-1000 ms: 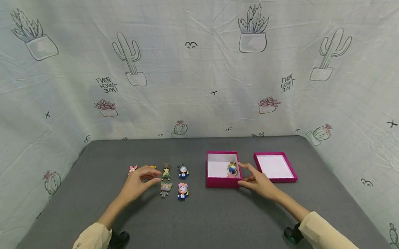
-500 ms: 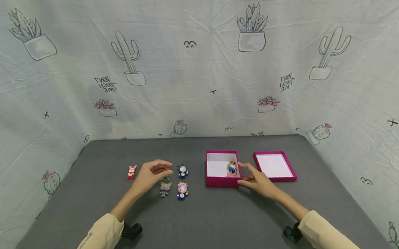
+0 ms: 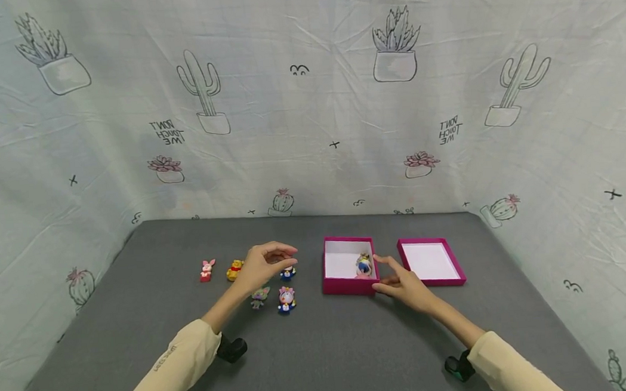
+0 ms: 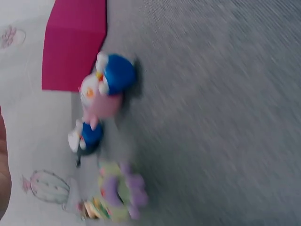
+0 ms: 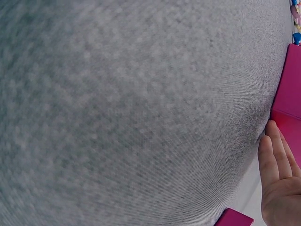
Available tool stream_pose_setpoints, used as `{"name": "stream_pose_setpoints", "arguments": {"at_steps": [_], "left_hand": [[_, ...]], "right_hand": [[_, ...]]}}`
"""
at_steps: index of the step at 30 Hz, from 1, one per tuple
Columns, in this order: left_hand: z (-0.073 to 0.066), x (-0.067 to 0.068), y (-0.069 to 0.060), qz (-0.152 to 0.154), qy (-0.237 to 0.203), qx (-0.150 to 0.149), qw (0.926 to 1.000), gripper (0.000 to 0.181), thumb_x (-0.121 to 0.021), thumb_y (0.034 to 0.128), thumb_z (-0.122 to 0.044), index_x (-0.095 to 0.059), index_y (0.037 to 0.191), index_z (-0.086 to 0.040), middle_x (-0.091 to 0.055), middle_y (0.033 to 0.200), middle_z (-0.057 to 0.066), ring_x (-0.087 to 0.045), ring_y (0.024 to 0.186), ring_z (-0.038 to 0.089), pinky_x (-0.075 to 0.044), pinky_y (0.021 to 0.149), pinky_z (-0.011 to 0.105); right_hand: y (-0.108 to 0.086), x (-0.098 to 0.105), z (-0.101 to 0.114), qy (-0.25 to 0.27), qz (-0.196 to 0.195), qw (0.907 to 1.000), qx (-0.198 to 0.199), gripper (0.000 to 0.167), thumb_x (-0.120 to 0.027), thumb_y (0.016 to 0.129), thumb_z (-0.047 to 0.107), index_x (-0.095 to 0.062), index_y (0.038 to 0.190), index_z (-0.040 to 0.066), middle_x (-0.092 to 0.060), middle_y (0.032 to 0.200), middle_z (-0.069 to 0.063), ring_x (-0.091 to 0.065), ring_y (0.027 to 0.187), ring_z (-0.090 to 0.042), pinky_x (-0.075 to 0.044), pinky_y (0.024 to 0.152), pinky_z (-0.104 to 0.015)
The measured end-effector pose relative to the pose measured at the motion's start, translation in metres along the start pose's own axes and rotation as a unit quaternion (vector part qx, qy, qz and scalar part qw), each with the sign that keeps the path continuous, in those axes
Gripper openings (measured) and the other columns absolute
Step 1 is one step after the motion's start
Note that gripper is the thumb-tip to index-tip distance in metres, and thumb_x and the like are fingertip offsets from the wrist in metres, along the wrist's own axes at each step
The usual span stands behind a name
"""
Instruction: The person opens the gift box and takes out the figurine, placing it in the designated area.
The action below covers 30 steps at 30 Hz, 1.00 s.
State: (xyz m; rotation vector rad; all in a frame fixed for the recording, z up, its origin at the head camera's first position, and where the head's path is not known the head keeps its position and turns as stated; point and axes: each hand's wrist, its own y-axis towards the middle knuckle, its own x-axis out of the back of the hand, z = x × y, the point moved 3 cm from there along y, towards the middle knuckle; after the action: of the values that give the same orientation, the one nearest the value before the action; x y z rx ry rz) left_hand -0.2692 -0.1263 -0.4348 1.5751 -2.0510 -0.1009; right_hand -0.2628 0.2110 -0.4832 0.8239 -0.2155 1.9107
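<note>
My left hand (image 3: 266,267) hovers over a row of small toy figurines, fingers bent forward, with nothing seen in its grasp. Beneath its fingertips, a blue-and-white figurine (image 3: 288,273) is partly covered. A green-clad figurine (image 4: 96,209), hidden by the hand in the head view, shows in the left wrist view. Nearer me stand a grey-purple cat-like figurine (image 3: 260,297) and a pink-hooded blue figurine (image 3: 286,300). My right hand (image 3: 407,286) touches the right side and front corner of a magenta box (image 3: 345,285) with extended fingers. Inside the box lies a blue, yellow and pink figurine (image 3: 364,265).
A yellow bear figurine (image 3: 235,270) and a pink-and-red piglet figurine (image 3: 206,271) are left of my left hand. The magenta lid (image 3: 431,261), white inside up, lies right of the box. A printed cloth (image 3: 308,112) hangs behind the grey table (image 3: 323,362).
My left hand has moved right, from above the bear to above the blue-and-white figurine. The bear is visible again and the green-clad figurine is covered. My right hand stays at the box.
</note>
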Motion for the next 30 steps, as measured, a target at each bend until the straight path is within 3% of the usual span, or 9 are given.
{"name": "stream_pose_setpoints", "arguments": {"at_steps": [10,17,24,30], "left_hand": [[-0.01,-0.032,0.022,-0.008,0.04,0.022,0.9989,0.022,-0.076,0.0829,-0.014,-0.072,0.102,-0.005,-0.071,0.094,0.005,-0.065,0.082,0.015,-0.054,0.075,0.024],[-0.01,-0.054,0.038,0.003,0.048,0.03,0.9984,0.022,-0.075,0.0837,-0.015,-0.072,0.1,-0.001,-0.071,0.088,0.006,-0.064,0.075,0.012,-0.053,0.069,0.023],[-0.008,-0.062,0.045,0.011,0.068,0.024,0.9973,0.015,-0.076,0.0835,-0.016,-0.074,0.093,-0.004,-0.07,0.082,0.003,-0.064,0.071,0.014,-0.052,0.064,0.023],[0.0,-0.065,0.05,0.023,0.106,0.038,0.9934,0.009,-0.078,0.0811,-0.017,-0.073,0.084,-0.009,-0.063,0.071,-0.003,-0.053,0.062,0.009,-0.044,0.057,0.02]], "right_hand": [[0.0,0.0,-0.004,-0.002,0.003,1.0,-0.009,0.065,-0.067,0.091,0.024,-0.035,0.146,0.009,-0.067,0.108,-0.018,-0.068,0.092,-0.019,-0.055,0.081,-0.035],[0.0,0.0,-0.003,0.001,0.007,0.9999,-0.012,0.066,-0.066,0.092,0.026,-0.034,0.146,0.01,-0.067,0.109,-0.018,-0.068,0.092,-0.019,-0.054,0.081,-0.036],[0.0,0.001,-0.002,-0.001,0.003,1.0,-0.007,0.065,-0.067,0.091,0.024,-0.035,0.146,0.008,-0.067,0.108,-0.018,-0.068,0.091,-0.019,-0.055,0.079,-0.033],[-0.001,0.002,0.006,0.003,0.001,1.0,-0.002,0.064,-0.067,0.091,0.019,-0.035,0.145,0.004,-0.068,0.104,-0.019,-0.069,0.089,-0.022,-0.055,0.079,-0.038]]}}
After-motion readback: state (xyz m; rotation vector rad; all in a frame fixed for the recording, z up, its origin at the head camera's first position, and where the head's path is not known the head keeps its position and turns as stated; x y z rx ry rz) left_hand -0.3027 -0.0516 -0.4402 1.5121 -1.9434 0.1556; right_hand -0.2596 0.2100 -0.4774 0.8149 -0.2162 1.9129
